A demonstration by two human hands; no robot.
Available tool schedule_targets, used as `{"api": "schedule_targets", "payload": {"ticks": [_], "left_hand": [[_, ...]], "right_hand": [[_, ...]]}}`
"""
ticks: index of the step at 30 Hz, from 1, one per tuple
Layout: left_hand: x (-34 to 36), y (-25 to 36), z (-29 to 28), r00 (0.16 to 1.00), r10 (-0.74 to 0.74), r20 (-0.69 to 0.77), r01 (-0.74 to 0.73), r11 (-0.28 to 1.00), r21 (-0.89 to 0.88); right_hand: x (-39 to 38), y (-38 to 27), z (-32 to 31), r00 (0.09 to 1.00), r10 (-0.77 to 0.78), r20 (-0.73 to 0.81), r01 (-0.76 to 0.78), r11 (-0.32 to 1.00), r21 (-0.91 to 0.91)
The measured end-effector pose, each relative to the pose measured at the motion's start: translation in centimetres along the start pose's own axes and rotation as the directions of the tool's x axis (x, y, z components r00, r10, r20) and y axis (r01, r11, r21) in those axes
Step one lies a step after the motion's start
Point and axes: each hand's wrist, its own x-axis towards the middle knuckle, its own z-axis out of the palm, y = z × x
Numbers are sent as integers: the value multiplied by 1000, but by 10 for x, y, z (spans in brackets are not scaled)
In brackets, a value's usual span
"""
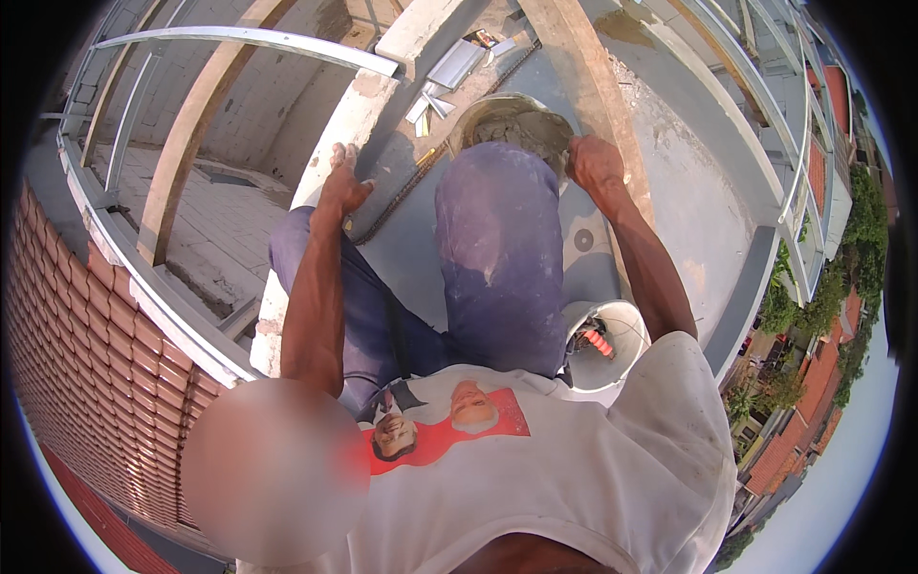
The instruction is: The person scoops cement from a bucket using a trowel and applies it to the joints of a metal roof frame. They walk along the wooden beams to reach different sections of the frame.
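My left hand [346, 182] lies with its fingers apart on the top of a pale block wall [330, 158], holding nothing. On the right, my right hand [598, 165] is closed at the right rim of a bucket [461, 117] and seems to grip it; its fingertips are partly hidden. Wet grey mortar [526, 129] fills the bucket, whose near side is covered by my raised knee. Right beside that hand runs a long wooden plank [585, 72]. Near my right hip stands a white bucket [626, 359] with an orange-handled tool [600, 344] inside.
Metal offcuts [456, 63] and small scraps lie beyond the mortar bucket. A dark rod or chain [397, 199] stretches along the grey floor. Timber posts [196, 134] and a metal frame [239, 35] surround me. Brown roof tiles [105, 344] slope away at left; treetops and roofs are below right.
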Motion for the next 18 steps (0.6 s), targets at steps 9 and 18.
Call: {"api": "schedule_targets", "payload": {"ticks": [9,18], "left_hand": [[-1,-21,22,993,94,-69,-95,995,-17],[-4,-36,31,955,270,-126,-288,945,-157]], "right_hand": [[-21,-9,12,904,-417,91,415,909,36],[3,-33,20,951,-162,262,60,932,357]]}}
